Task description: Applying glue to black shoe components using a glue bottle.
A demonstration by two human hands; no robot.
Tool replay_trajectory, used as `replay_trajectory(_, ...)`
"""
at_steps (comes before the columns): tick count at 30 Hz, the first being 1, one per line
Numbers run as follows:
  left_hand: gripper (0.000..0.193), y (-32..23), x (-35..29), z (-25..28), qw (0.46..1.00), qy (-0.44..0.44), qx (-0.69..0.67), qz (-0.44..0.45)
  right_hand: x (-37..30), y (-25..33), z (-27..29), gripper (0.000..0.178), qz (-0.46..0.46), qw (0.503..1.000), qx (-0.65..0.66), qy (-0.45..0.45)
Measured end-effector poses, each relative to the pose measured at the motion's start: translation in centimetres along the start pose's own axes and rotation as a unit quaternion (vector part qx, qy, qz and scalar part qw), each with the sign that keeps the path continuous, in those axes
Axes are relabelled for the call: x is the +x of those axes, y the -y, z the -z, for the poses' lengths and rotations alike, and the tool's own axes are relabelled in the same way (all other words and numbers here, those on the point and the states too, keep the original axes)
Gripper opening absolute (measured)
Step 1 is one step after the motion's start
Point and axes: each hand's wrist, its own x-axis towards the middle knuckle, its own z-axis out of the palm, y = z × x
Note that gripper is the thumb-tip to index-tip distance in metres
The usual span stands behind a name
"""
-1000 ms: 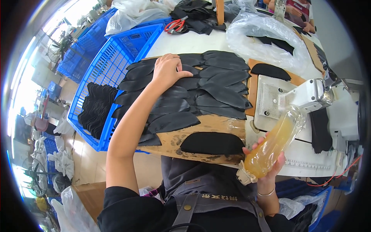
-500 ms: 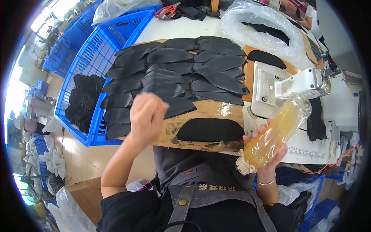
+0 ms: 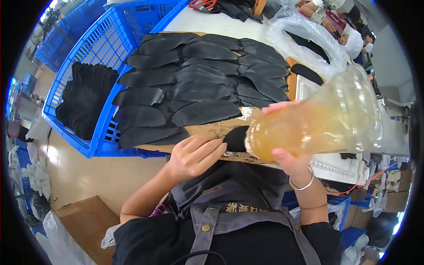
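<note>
My right hand is wrapped round a clear plastic bottle part-filled with yellowish liquid. The bottle is tilted, its narrow end low over a black half-oval piece and its wide base up to the right. It covers most of that piece; whether they touch I cannot tell. My left hand lies at the board's near edge, fingers stretched out side by side, fingertips at the piece's left end. Beyond it, overlapping black leaf-shaped pieces cover much of the brown board.
At the left stands a blue plastic crate with a stack of wavy-edged black pieces. A clear plastic bag lies at the back right, before other people. A cardboard box is on the floor. Red-handled scissors lie far back.
My left hand has come down from a raised fist to the black piece's left end, its fingers now extended. The bottle in my right hand has moved left and tipped lower over the piece.
</note>
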Motion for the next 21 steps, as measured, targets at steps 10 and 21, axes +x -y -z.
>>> replay_trajectory(10, 0.032, 0.1, -0.2, 0.2, 1.000, -0.016, 0.017, -0.003, 1.4, -1.0, -2.6, 0.072, -0.025, 0.982, -0.138, 0.123)
replay_trajectory(21, 0.029, -0.2, -0.1, -0.6, 1.000, 0.011, 0.005, 0.016, -1.0, -1.0, 3.0, 0.074, -0.066, 0.983, -0.173, 0.008)
